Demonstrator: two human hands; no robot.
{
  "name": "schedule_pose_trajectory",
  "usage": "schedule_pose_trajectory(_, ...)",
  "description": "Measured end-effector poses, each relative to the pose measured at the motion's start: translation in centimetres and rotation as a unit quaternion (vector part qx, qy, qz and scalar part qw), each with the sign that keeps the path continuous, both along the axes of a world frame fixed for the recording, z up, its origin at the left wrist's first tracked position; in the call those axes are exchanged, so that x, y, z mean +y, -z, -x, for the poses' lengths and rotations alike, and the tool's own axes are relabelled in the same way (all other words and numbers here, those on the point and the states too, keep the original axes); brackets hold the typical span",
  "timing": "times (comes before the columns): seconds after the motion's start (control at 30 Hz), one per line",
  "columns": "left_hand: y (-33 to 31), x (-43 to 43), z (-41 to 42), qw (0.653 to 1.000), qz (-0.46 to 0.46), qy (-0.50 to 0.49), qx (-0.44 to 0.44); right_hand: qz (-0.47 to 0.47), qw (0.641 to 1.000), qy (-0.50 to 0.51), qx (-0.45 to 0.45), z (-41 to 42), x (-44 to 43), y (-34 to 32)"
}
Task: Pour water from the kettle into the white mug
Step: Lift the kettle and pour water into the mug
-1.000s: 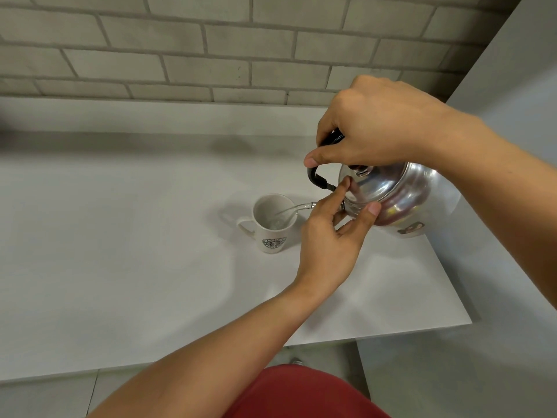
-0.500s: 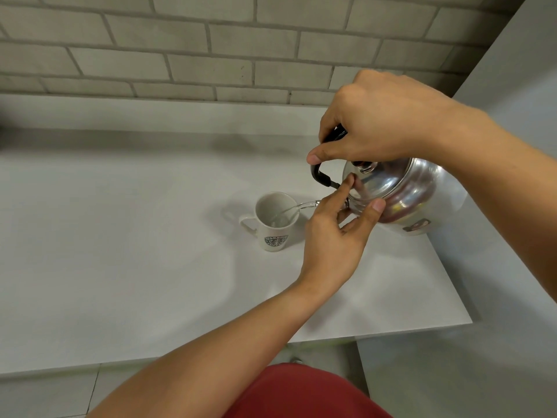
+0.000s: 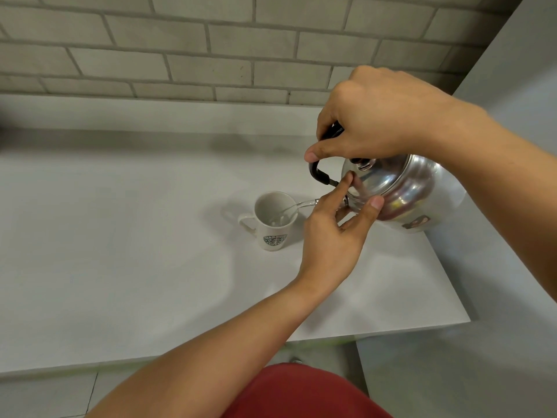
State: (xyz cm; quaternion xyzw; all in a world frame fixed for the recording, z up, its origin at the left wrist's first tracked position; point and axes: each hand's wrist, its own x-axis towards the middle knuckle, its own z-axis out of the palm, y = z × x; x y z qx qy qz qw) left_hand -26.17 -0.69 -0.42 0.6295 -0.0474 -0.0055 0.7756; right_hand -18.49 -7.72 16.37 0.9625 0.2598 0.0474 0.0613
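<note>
A shiny steel kettle (image 3: 416, 194) is tilted to the left above the counter, its thin spout (image 3: 304, 203) over the rim of the white mug (image 3: 272, 224). A thin stream of water runs from the spout into the mug. My right hand (image 3: 379, 116) is closed around the kettle's black handle (image 3: 318, 173). My left hand (image 3: 334, 233) presses fingertips and thumb against the kettle's lid (image 3: 373, 179). The mug stands upright with its handle to the left and a dark round logo facing me.
The white counter (image 3: 120, 236) runs left from the mug, ending at a front edge close to me and a right edge just under the kettle. A grey brick wall (image 3: 211, 49) backs it. A pale wall (image 3: 518, 86) rises on the right.
The kettle and both hands hold nearly the same pose, shifted slightly up and right. Water keeps running into the mug.
</note>
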Motion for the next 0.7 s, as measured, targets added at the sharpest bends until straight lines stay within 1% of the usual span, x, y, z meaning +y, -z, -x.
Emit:
schedule_pose_trajectory(0.3,0.8,0.3,-0.4,1.0,-0.025,-0.004,-0.007,-0.014,1.0,0.003,0.014,-0.4,0.3,0.5)
schedule_pose_trajectory(0.4,1.3,0.8,-0.8,0.998,-0.054,0.006,-0.016,-0.033,0.999,0.003,0.016,-0.4,-0.2,1.1)
schedule_pose_trajectory(0.5,2.0,1.5,-1.2,0.992,-0.123,0.015,-0.033,-0.077,0.997,0.01,0.013,-0.3,-1.5,2.1)
schedule_pose_trajectory(0.6,2.7,2.1,-1.4,0.983,-0.179,0.013,-0.043,-0.147,0.989,0.021,-0.003,-0.1,-3.3,3.8)
schedule_pose_trajectory(0.7,3.2,2.7,-1.8,0.972,-0.225,0.042,-0.052,-0.223,0.974,0.03,-0.033,0.3,-5.2,6.0)
